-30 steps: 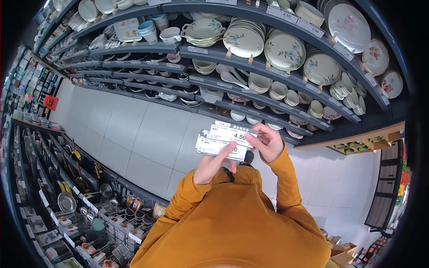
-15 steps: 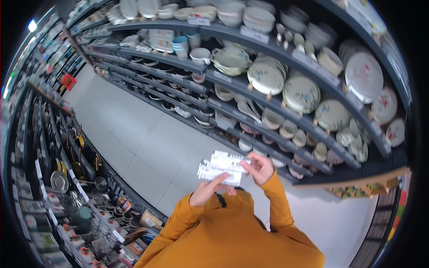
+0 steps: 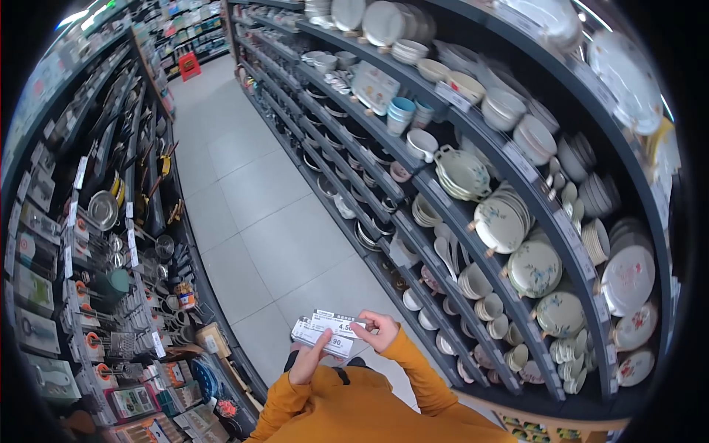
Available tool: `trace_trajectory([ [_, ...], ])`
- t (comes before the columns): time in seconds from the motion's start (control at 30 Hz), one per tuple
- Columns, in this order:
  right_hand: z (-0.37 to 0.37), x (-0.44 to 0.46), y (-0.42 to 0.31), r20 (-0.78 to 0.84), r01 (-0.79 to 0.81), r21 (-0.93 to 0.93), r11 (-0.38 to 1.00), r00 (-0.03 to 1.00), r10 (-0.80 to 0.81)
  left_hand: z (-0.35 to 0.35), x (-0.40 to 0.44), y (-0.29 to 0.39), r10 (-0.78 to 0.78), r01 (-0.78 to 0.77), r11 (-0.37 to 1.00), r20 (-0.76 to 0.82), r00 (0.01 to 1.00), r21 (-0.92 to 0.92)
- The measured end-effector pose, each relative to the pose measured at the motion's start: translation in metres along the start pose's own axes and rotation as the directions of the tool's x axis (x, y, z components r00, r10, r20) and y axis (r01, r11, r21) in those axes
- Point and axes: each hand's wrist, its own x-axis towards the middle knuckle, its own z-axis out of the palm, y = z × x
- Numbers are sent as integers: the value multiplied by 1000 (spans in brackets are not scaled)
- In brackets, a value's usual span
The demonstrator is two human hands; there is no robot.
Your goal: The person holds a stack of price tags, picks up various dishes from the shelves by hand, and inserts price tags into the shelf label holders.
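A stack of white price tags (image 3: 336, 345), printed with black text and numbers, is held in front of my orange top. My left hand (image 3: 309, 357) is closed on the stack from below, its thumb lying across the front. At the upper right, my right hand (image 3: 379, 330) pinches the edge of the upper price tag (image 3: 334, 322), which reads about 4.50. That tag overlaps the lower ones, where a number ending in .90 shows. The fingers behind the stack are hidden.
Dark shelves with flowered plates (image 3: 535, 267), bowls (image 3: 504, 108) and blue cups (image 3: 399, 115) line the right side. Kitchen tools and a metal strainer (image 3: 103, 210) hang on the left. Between them runs a tiled floor (image 3: 273, 244), with a red stand (image 3: 189, 66) far off.
My view has turned left, so the aisle now runs more straight ahead and the shelves have shifted right. Both hands and the tags appear lower and further left, with the grip much the same.
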Motion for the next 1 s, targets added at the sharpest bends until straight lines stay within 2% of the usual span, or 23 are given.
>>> trace_trajectory([
  [0.03, 9, 14, -2, -16, 14, -62, 998, 1000, -15, -10, 3, 4, 14, -14, 1000, -35, 999, -11],
  [0.13, 35, 61, -29, 8, -10, -215, 977, 1000, 12, -49, 19, 35, 28, -22, 995, 60, 998, -94],
  [0.17, 47, 81, -29, 4, 22, -204, 979, 1000, -22, -71, 28, 41, 18, 3, 984, 113, 993, -179],
  [0.27, 90, 147, -33, 7, 91, -179, 980, 996, -91, -126, 45, 87, 30, 11, 978, 193, 981, -208],
  [0.4, 150, 232, -75, 105, 105, -148, 983, 990, -89, -196, 50, 154, 49, -46, 997, 47, 998, -62],
  [0.47, 178, 269, -86, 136, 131, -115, 985, 984, -115, -222, 53, 189, 96, -94, 994, 43, 994, -58],
  [0.57, 205, 322, -100, 213, 130, -163, 978, 973, -94, -267, 62, 216, 94, -92, 993, 28, 995, -75],
  [0.67, 228, 377, -107, 288, 143, -161, 977, 953, -92, -292, 76, 242, 90, -101, 986, -84, 992, -135],
  [0.77, 240, 430, -134, 366, 144, -173, 974, 928, -72, -303, 95, 277, 169, -220, 943, -213, 962, -250],
  [0.87, 252, 495, -138, 416, 145, -169, 975, 907, -62, -334, 126, 301, 144, -241, 899, -272, 952, -366],
  [1.0, 258, 592, -149, 486, 205, -144, 968, 867, -112, -363, 183, 356, 199, -350, 864, -393, 898, -362],
])
